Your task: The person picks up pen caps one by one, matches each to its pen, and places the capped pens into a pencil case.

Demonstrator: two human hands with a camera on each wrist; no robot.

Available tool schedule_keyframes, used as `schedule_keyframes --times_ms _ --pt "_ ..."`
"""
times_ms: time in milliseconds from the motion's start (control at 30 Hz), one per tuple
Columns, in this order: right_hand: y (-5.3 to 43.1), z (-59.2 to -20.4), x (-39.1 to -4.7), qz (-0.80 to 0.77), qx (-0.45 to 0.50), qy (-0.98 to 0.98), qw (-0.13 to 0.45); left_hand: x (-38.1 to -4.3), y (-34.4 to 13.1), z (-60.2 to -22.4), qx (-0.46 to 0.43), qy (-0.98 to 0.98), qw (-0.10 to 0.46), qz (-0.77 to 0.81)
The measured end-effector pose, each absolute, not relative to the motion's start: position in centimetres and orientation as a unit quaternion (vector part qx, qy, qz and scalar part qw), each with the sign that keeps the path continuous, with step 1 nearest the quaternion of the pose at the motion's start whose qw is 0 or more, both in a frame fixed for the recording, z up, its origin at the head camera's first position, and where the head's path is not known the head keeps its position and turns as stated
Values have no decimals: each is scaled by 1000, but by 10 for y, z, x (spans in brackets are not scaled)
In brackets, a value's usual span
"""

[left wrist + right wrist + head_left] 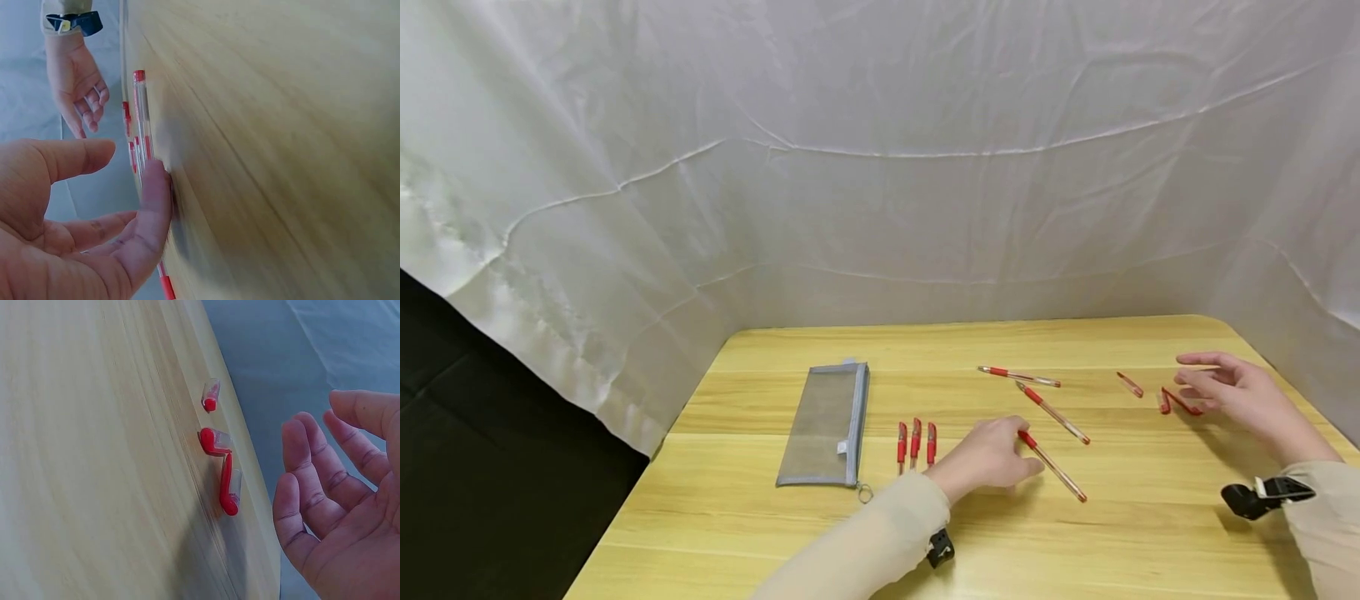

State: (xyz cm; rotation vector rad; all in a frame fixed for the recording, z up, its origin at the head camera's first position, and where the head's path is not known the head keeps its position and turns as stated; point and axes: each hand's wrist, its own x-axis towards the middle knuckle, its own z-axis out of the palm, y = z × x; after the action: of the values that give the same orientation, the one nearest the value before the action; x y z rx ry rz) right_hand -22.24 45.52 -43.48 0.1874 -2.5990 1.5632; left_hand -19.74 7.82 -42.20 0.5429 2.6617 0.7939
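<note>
My left hand [992, 454] is low over the table, fingers spread, beside the red grip end of an uncapped gel pen [1060, 477]. In the left wrist view its thumb stands apart from the fingers; whether a fingertip touches the pen is hard to tell. Farther back lie two more uncapped pens, one pen [1054, 413] slanting and another pen [1026, 377] nearly level. On the right, my right hand [1247, 400] hovers with loosely bent fingers and nothing in them. Near it lie three red pen caps: one cap [210, 395] alone, two caps [230, 490] touching.
A grey mesh zip pouch [822, 429] lies flat at the left, its zip and ring facing right. Beside it are three capped red pens [916, 437] in a row, partly hidden by the left forearm. Pale cloth [970, 208] hangs behind the wooden table [760, 542].
</note>
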Motion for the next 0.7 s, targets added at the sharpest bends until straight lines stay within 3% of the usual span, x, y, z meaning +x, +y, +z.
schedule_keyframes --times_ms 700 --pt "463 -443 -225 508 58 -857 64 -201 94 -426 234 953 66 182"
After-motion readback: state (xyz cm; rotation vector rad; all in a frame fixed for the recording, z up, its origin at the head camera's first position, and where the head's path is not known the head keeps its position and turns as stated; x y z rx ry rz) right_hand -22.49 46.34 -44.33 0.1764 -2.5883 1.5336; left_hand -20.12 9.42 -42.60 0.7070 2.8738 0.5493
